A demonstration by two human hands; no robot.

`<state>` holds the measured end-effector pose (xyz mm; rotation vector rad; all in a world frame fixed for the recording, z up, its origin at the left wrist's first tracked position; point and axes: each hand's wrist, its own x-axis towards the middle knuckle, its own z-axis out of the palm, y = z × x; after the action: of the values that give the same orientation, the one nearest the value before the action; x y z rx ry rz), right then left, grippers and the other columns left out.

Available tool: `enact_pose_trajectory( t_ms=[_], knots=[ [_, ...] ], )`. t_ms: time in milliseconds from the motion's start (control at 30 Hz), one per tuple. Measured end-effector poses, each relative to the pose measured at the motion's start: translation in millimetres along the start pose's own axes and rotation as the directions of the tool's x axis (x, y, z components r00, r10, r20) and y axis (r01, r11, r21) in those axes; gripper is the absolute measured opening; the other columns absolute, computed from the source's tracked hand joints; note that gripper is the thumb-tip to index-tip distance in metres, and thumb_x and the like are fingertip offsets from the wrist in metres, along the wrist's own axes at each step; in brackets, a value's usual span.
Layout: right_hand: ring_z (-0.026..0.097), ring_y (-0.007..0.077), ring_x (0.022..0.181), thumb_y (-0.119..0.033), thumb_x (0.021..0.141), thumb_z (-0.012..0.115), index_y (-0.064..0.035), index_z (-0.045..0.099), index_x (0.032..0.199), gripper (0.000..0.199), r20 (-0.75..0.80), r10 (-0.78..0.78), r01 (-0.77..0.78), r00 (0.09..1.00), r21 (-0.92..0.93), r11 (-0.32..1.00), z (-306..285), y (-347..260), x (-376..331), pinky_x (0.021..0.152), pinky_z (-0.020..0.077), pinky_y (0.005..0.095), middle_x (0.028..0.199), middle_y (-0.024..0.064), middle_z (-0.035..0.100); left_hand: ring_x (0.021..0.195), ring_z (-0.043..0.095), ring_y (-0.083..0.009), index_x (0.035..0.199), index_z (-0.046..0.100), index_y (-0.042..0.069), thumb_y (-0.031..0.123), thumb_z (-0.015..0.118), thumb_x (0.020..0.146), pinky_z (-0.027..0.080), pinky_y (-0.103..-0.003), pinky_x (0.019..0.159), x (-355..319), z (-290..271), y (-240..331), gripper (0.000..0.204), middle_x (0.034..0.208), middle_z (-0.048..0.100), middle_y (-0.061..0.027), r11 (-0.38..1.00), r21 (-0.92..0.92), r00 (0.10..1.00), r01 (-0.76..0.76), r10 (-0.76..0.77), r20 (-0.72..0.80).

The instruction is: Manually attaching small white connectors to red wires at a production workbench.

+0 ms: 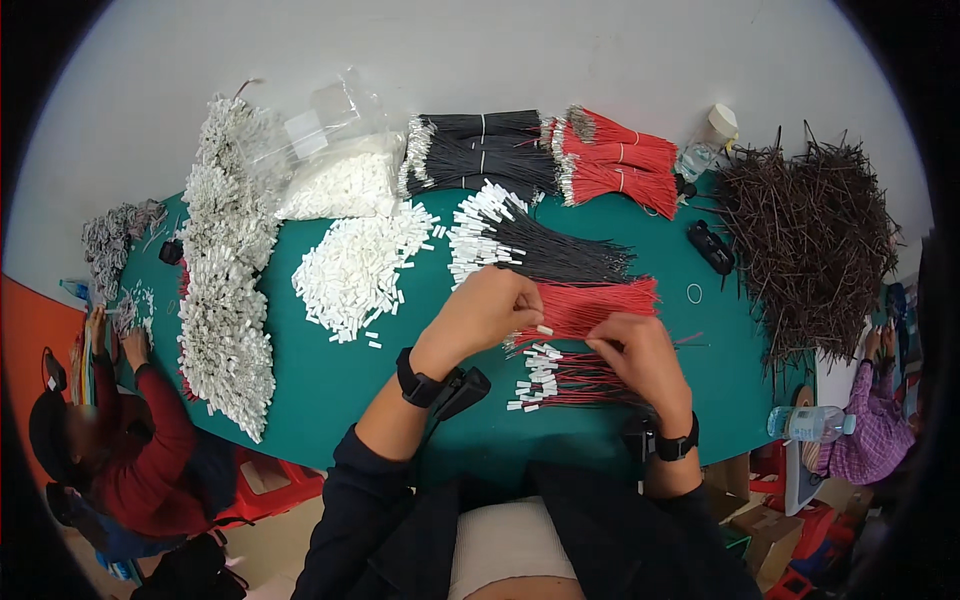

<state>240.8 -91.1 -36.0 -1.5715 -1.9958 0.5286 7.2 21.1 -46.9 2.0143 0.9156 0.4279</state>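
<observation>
Across the middle of the green bench, two bare hands are held low over rows of wires. A small white piece is pinched at the fingertips of the left hand, whose grip is closed on it; it is seen over the near edge of the flat red wires. Just to its right, the right hand is held with thumb and fingers drawn together; whether anything is clasped in that grip cannot be told.

Behind the red wires, black wires are laid, tipped with white at their left ends. Nearer to the body, a set of dark red and black wires is spread, also tipped with white at the left. Farther left, a loose pile of white pieces is heaped in front of a clear bag filled with white pieces. At the back, tied black bundles and tied red bundles are set side by side. On the far right, a tangled brown heap is piled, with a clear bottle laid nearer.
</observation>
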Motion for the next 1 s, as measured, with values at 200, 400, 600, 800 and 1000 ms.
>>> enact_pose_trajectory(
  t_ms=[200,400,600,800,1000],
  knots=[
    [0.067,0.0343,0.078,-0.012,0.083,0.075,-0.0016,0.073,0.087,0.011,0.2,0.061,-0.061,0.978,-0.006,0.998,1.8,2.7,-19.6,0.071,0.0532,0.0433,0.085,0.0128,0.07,0.076,0.072,-0.0282,0.091,0.075,0.002,0.015,0.075,0.086,0.056,-0.037,0.072,1.7,-9.5,-9.0,0.014,0.083,0.075,-0.0135,0.988,0.151,0.984,0.019,0.008,-0.176],
    [0.063,0.031,0.087,-0.007,0.08,0.073,-0.003,0.07,0.089,0.01,-0.046,-0.203,0.2,0.978,-0.067,0.978,36.9,-6.2,13.6,0.077,0.0531,0.0425,0.086,0.0096,0.063,0.099,0.066,-0.0347,0.105,0.071,0.004,0.011,0.075,0.084,0.053,-0.043,0.086,4.5,-25.4,-52.7,0.023,0.102,0.07,-0.0152,0.962,0.269,0.883,0.043,0.089,-0.46],
    [0.062,0.0301,0.087,-0.007,0.075,0.074,-0.0028,0.068,0.082,0.01,-0.052,-0.223,0.209,0.973,-0.196,0.958,68.5,9.3,27.0,0.078,0.0523,0.0424,0.082,0.0088,0.059,0.109,0.057,-0.0375,0.121,0.066,0.007,0.007,0.075,0.082,0.049,-0.045,0.097,15.5,-23.4,-83.0,0.04,0.117,0.062,-0.0134,0.94,0.334,0.839,0.066,0.129,-0.529],
    [0.061,0.0306,0.084,-0.007,0.079,0.074,-0.0026,0.069,0.081,0.007,-0.085,-0.202,0.193,0.976,-0.099,0.976,65.4,12.2,26.9,0.077,0.052,0.042,0.083,0.0092,0.063,0.102,0.057,-0.0327,0.11,0.072,0.007,0.007,0.078,0.08,0.049,-0.042,0.091,36.6,-14.6,-83.8,0.03,0.106,0.062,-0.011,0.913,0.401,0.812,0.074,0.178,-0.556],
    [0.064,0.0334,0.084,-0.006,0.083,0.073,-0.0005,0.068,0.086,0.008,-0.141,-0.165,0.171,0.976,0.028,0.985,62.5,10.4,28.2,0.077,0.0529,0.0422,0.087,0.0117,0.067,0.096,0.054,-0.0324,0.095,0.074,0.007,0.007,0.078,0.079,0.047,-0.042,0.086,49.7,-12.4,-78.2,0.017,0.097,0.058,-0.0109,0.876,0.472,0.793,0.102,0.215,-0.57]
  ],
)
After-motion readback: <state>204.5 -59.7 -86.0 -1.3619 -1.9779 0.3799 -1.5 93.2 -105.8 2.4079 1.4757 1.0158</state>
